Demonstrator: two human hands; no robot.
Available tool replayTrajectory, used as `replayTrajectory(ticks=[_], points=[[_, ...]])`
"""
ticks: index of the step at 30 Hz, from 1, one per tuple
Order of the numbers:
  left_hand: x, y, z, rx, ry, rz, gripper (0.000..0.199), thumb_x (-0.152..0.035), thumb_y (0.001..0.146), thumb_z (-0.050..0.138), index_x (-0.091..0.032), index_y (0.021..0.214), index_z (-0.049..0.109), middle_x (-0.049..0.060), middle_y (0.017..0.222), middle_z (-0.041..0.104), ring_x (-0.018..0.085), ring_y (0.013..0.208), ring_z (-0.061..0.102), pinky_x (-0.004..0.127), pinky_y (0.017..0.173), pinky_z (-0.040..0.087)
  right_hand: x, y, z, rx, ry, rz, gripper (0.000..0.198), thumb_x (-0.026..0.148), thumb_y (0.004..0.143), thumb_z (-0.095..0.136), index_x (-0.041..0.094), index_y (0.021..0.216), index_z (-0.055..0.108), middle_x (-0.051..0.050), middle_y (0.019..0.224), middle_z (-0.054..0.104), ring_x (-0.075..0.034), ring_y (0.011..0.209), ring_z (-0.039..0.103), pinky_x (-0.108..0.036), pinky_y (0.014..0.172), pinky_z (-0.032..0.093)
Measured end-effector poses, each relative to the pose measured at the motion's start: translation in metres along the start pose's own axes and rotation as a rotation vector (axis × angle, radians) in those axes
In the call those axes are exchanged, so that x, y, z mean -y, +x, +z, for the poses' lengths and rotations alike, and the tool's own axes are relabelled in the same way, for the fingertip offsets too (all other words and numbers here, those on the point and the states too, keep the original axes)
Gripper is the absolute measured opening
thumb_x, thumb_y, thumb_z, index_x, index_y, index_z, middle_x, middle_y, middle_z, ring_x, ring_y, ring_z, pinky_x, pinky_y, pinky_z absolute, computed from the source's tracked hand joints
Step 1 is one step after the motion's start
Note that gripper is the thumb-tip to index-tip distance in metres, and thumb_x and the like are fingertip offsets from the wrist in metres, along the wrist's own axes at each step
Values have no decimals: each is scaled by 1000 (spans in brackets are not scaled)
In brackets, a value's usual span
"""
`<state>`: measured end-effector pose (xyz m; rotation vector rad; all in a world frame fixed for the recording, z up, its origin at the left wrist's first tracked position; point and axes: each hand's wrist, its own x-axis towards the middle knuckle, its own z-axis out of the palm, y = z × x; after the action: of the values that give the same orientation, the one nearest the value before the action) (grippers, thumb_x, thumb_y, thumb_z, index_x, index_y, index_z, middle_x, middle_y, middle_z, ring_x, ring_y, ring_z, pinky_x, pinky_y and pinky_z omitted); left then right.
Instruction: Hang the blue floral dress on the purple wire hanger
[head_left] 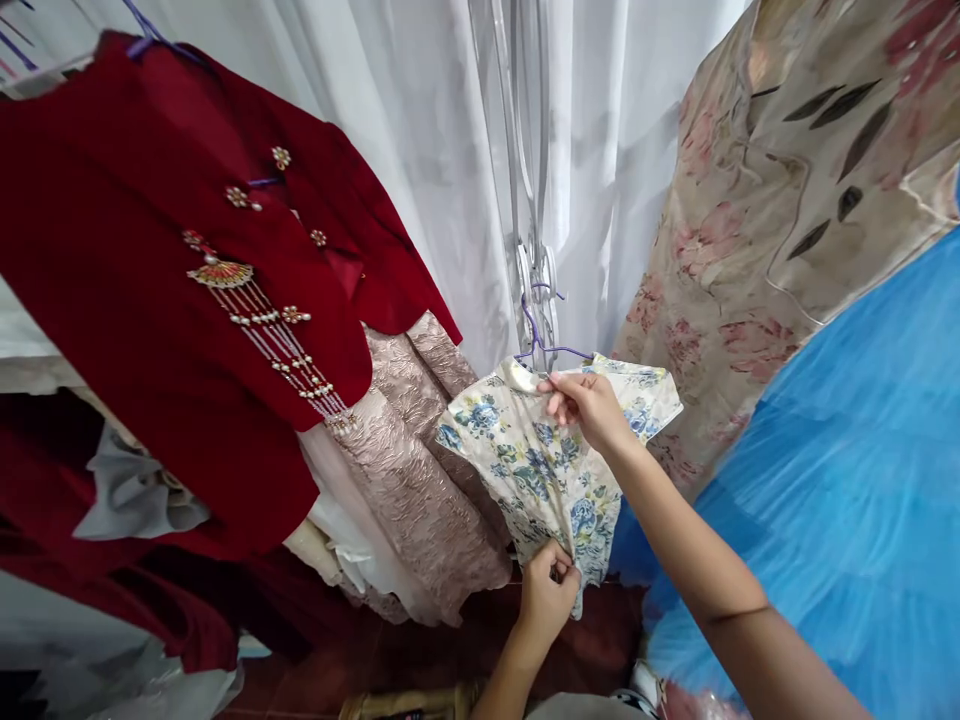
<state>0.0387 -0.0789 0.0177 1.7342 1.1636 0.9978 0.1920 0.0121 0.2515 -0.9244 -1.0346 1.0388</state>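
Note:
A small short-sleeved top (517,450), cream with blue flowers and a pale collar, hangs from a purple hanger (534,335). Its front edge runs down the middle. My left hand (550,590) is closed in a pinch on the lower end of that front edge. Higher up, my right hand (589,405) holds the top just below the collar, thumb and forefinger together. The hanger's hook sits among white plastic loops (550,280) under a hanging metal rail or strap.
At left hangs a dark red jacket (225,270) with beaded ornaments, beside a pink brocade garment (427,480). A floral beige garment (720,240) and a blue tulle skirt (832,470) hang at right. White curtains (420,130) form the back. Reddish floor (480,650) shows below.

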Motion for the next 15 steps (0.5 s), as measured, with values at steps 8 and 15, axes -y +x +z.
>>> replayTrajectory(ticks=[8,15], points=[[-48,49,-69,467,71,167,23,-17,78,68,-21,100,73,-2,67,63,15,67,60,27,72,49,-5,-13,0,47,3,-34,45,60,80,69,15,76,70,-1,52,66,-10,37,52,-21,38,37],[-175,148,-127,91,262,556,33,-37,102,42,-21,125,61,-1,71,61,15,62,55,25,65,43,-9,-28,0,37,-113,-112,47,65,83,63,19,75,63,3,46,59,-10,37,49,-21,39,34]])
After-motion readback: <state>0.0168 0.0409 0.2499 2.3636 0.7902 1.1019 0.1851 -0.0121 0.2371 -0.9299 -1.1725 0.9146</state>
